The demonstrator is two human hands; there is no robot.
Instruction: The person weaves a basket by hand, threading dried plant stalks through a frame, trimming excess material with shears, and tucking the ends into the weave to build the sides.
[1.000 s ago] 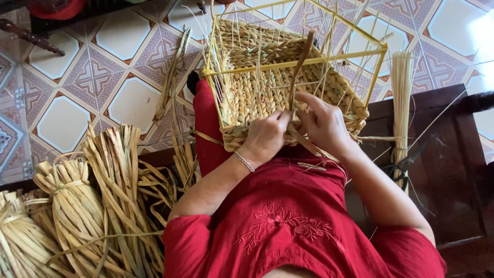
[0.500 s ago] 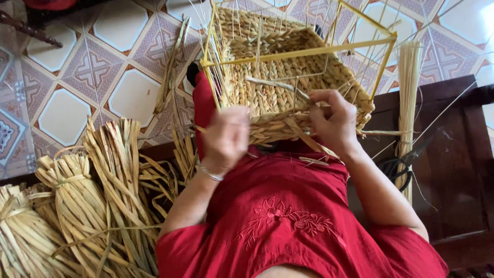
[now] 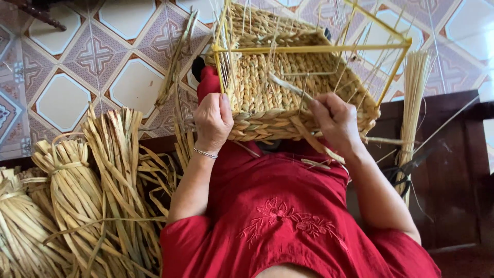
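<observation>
- Weaving a half-made basket (image 3: 288, 98) of pale braided straw, we keep it on our lap against the red dress (image 3: 288, 206), its open mouth turned toward us and its yellow wire frame (image 3: 314, 49) standing out above the woven part.
- We hold the near left corner with our left hand (image 3: 213, 121), fingers closed flat over the braided rim, thumb along the frame's upright; a firm hold here keeps the work from twisting as the strand goes in.
- We pinch a flat straw strand (image 3: 288, 86) in our right hand (image 3: 337, 121), fingers narrow around it, the strand pointing up and left across the basket's inner wall.
- To do this well, we judge that the strand should stay flat and snug to the row below, threaded between the thin upright stakes (image 3: 360, 77) without bending them.
- The stakes and frame bars crowd the right hand, so room for moving lies mainly toward our body.
- Left of us, bundles of dried straw (image 3: 77, 206) lie near the left elbow; loose strands (image 3: 177, 62) rest on the tiled floor (image 3: 67, 77).
- Right of us, a sheaf of fine reeds (image 3: 414, 98) leans over a dark wooden surface (image 3: 453, 170), near the right forearm.
</observation>
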